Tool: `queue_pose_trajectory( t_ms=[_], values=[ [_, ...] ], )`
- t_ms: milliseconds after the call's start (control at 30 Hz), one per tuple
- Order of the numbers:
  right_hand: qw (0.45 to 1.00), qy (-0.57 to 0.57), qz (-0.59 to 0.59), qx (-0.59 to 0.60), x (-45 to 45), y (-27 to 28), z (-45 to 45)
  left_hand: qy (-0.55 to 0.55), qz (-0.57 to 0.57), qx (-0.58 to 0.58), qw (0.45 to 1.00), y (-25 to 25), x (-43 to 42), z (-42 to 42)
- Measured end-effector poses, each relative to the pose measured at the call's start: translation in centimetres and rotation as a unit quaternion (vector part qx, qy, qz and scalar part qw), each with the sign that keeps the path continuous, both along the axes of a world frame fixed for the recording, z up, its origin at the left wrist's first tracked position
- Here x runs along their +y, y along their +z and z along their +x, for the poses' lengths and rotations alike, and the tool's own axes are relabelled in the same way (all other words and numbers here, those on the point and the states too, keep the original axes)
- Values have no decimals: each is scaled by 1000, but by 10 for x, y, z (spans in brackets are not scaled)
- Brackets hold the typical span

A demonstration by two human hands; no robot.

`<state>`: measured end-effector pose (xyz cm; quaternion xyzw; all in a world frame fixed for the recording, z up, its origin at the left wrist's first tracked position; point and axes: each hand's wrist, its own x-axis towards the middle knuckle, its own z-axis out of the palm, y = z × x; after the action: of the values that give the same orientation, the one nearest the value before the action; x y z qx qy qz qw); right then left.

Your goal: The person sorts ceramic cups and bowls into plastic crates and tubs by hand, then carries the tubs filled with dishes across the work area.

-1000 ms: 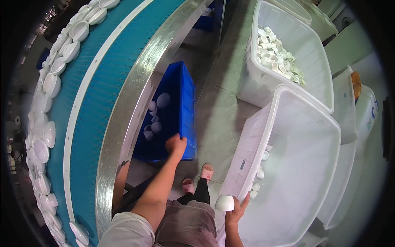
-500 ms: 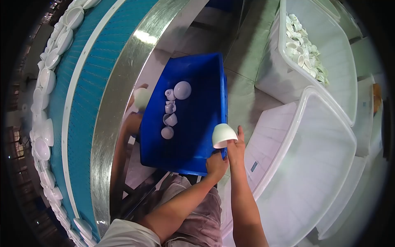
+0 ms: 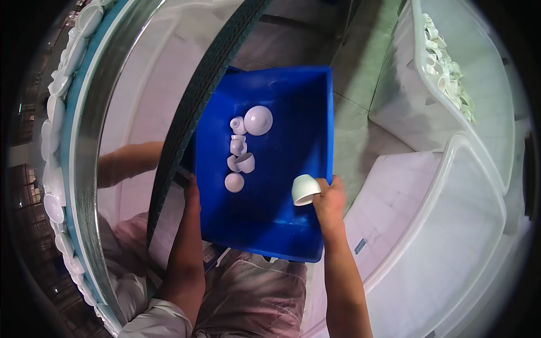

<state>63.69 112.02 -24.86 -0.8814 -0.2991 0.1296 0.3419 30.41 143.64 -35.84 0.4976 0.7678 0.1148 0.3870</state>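
Note:
My right hand [image 3: 331,197] is closed on a white cup [image 3: 305,188], which is tilted with its opening facing down toward me. This hand is against the right rim of a blue plastic bin [image 3: 282,225]. My left hand [image 3: 192,194] is at the bin's left side, its fingers mostly hidden. On the bin floor lie several white pieces in a rough line: a round bowl [image 3: 258,120], small cups such as one tipped cup [image 3: 245,163], and a rounded piece [image 3: 234,182] nearest me.
To the left, a curved conveyor with a metal side [image 3: 90,163] carries a row of white bowls [image 3: 56,112]. A dark belt edge [image 3: 194,107] overhangs the bin's left. On the right stand large white tubs [image 3: 451,225]; the far one holds heaped white crockery [image 3: 445,73].
My left hand has moved from the bin's near right corner to its left side. The bin appears shifted and slightly turned. One cup inside has rolled right; the right hand still holds its cup.

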Motion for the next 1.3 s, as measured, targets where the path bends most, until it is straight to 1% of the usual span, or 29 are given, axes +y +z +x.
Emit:
queue_pose_trajectory(
  t_ms=[33,67,100,133,167,233,300,333,367,400,433,500,600,667,767,833,867,900,933,967,1000,1033,1067,1100,1133,1167,1233,1300],
  values=[
    [1000,13,3,-1,-1,9,0,31,-3,-51,998,2,-12,-7],
    [999,7,30,-26,1,17,7,-16,-12,7,1000,-1,3,-11],
    [998,15,23,-54,4,36,16,-63,-18,66,996,-2,18,-12],
    [996,23,15,-81,9,63,26,-72,62,42,995,23,19,7],
    [996,23,17,-82,15,95,37,-77,56,35,995,48,23,22],
    [996,27,6,-88,22,160,52,-141,84,155,974,67,28,36],
    [997,11,8,-79,25,221,63,-152,46,170,973,53,37,29],
    [997,11,4,-82,24,244,68,-154,20,137,978,91,22,59],
    [995,14,0,-103,22,264,71,-159,-9,108,981,146,-7,87],
    [994,28,-3,-109,19,286,75,-161,-14,143,976,179,-28,110],
    [992,41,-6,-116,16,310,79,-161,-18,178,970,198,-40,124],
    [990,58,-16,-130,10,351,86,-149,38,87,984,201,-53,125],
    [986,69,-30,-147,4,402,90,-146,101,43,983,212,-68,134],
    [983,72,-54,-161,-6,431,96,-131,108,-2,986,213,-87,144],
    [977,78,-94,-177,-34,471,108,-75,52,-101,991,198,-112,161],
    [973,41,-74,-214,-61,491,116,-40,-18,-172,984,200,-129,188],
    [971,29,-62,-229,-78,497,120,-34,-46,-201,978,246,-145,212],
    [977,8,-50,-205,-96,513,123,-28,-75,-228,971,298,-161,238],
    [980,-25,-42,-195,-115,522,128,-9,-36,-307,951,306,-170,258],
    [983,-63,-33,-170,-134,528,134,-49,-57,-329,941,352,-176,280],
    [980,-97,-7,-171,-157,529,140,-104,-41,-312,943,382,-180,299],
    [984,-139,9,-111,-178,534,147,-138,-37,-337,930,397,-186,314],
    [980,-166,39,-99,-203,529,158,-210,-17,-276,938,406,-183,334],
    [976,-193,41,-87,-225,526,169,-297,17,-213,931,428,-185,358],
    [972,-216,31,-87,-254,508,187,-346,38,-213,913,457,-195,384],
    [967,-246,25,-67,-275,496,199,-406,83,-205,887,441,-191,407],
    [952,-303,-10,-34,-305,473,219,-545,131,-169,811,479,-202,449],
    [934,-352,-67,-3,-321,454,234,-600,198,-133,764,497,-217,486]
  ],
)
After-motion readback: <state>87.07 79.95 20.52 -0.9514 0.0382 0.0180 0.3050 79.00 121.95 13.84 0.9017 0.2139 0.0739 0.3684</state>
